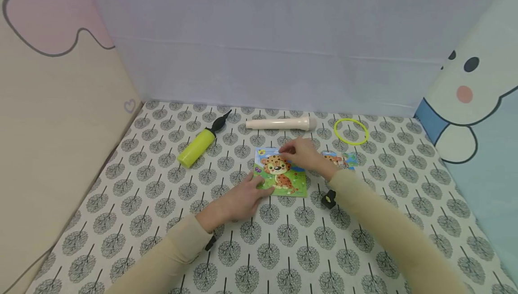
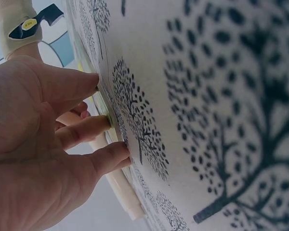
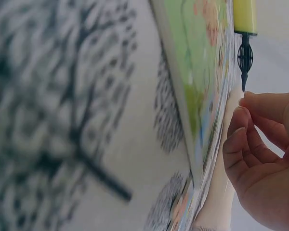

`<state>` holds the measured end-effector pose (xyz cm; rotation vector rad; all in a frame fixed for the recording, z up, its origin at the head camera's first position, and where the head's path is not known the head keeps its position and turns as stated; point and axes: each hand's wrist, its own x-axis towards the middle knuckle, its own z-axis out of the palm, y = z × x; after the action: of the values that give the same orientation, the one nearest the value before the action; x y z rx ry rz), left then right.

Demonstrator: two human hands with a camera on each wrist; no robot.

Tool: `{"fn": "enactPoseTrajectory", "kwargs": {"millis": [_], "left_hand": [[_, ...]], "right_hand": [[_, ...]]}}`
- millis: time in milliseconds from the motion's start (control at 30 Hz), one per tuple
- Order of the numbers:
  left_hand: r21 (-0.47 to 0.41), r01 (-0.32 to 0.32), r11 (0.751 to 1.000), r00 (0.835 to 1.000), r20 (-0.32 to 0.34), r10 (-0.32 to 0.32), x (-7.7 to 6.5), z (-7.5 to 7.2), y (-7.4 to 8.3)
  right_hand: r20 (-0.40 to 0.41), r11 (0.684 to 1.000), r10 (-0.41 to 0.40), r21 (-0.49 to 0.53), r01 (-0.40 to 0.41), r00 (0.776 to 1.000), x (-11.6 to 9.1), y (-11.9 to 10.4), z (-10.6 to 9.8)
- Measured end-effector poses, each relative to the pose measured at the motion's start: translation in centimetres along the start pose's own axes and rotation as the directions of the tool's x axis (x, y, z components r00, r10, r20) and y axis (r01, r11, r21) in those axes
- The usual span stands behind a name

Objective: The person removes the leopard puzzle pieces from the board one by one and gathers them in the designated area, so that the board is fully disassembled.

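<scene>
A flat picture puzzle (image 1: 288,181) with a cartoon leopard lies on the patterned cloth. My left hand (image 1: 247,197) rests at its lower left corner, fingers spread and fairly straight; in the left wrist view, a fingertip (image 2: 106,122) touches the puzzle's edge. My right hand (image 1: 302,153) is over the puzzle's upper right part. In the right wrist view its fingers (image 3: 238,139) are curled, with thumb and forefinger tips together, and no object shows between them. Several loose puzzle pieces (image 1: 350,160) lie right of the puzzle, partly hidden by the right forearm.
Behind the puzzle lies a pale microphone-shaped stick (image 1: 279,124). A yellow-green hand pump (image 1: 197,148) with a black nozzle is at the left back. On the right back sits a yellow ring (image 1: 335,130). Hanging fabric (image 1: 267,51) encloses the back and sides.
</scene>
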<state>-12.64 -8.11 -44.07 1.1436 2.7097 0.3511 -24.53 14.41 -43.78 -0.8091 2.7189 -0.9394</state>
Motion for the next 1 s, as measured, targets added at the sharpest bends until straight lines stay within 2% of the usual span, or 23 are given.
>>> {"fn": "enactPoseTrajectory", "kwargs": {"millis": [200, 400, 567, 733, 1000], "left_hand": [[-0.022, 0.020, 1.000, 1.000, 0.019, -0.019, 0.0, 0.0, 0.1], [-0.034, 0.062, 0.997, 0.997, 0.046, -0.060, -0.3, -0.2, 0.3], [-0.026, 0.045, 0.999, 0.998, 0.038, -0.044, -0.4, 0.0, 0.1], [0.007, 0.035, 0.999, 0.999, 0.036, -0.035, -0.7, 0.2, -0.2], [0.080, 0.068, 0.995, 0.995, 0.062, -0.073, -1.0, 0.2, -0.2]], "right_hand": [[0.072, 0.999, 0.015, 0.044, -0.019, 0.997, 0.7, -1.3, 1.4], [0.139, 0.999, -0.006, 0.037, 0.001, 0.990, 1.2, -2.6, 2.1], [0.200, 1.000, -0.012, 0.019, 0.008, 0.980, 1.4, -3.3, 2.7], [0.220, 1.000, 0.009, 0.013, -0.012, 0.975, 1.4, -3.6, 2.8], [0.228, 1.000, 0.005, 0.024, -0.011, 0.974, 1.5, -3.6, 3.0]]}}
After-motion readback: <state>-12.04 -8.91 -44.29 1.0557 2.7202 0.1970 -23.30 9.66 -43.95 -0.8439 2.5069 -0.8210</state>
